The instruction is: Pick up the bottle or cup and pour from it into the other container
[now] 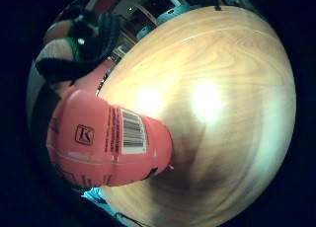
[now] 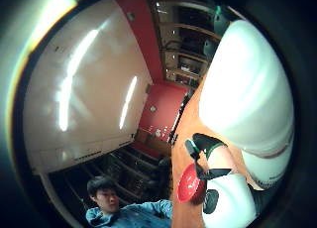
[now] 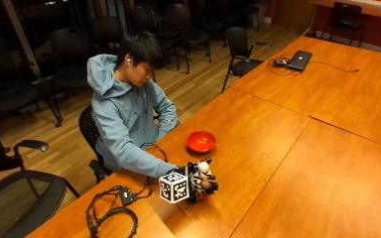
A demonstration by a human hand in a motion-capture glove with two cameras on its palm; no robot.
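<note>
A person in a grey-blue hooded top [image 3: 121, 124] sits at a long wooden table [image 3: 296, 148] made of several orange-brown panels pushed together. The room has a wooden plank floor [image 3: 190, 89] and many dark chairs [image 3: 240, 47] standing around it. A laptop [image 3: 300, 59] lies at the far end of the table, well apart from the person. Dark cables [image 3: 111, 213] lie coiled on the table near its front edge.

1 red bowl [image 3: 201, 141] sits on the table in front of the person. What it holds cannot be made out. The thumb side palm view also shows this bowl [image 2: 189, 183] on the table, beyond the fingers.

The gloved right hand [image 3: 200, 184] is at the table surface, near the bowl but apart from it. Its fingers are curled around a pink-red bottle [image 1: 103, 145], which stands on the table close to the palm. The bottle carries a printed label with a barcode [image 1: 132, 132]. In the outside view only a small patch of red shows under the hand. The bottle's top and contents are not visible.
</note>
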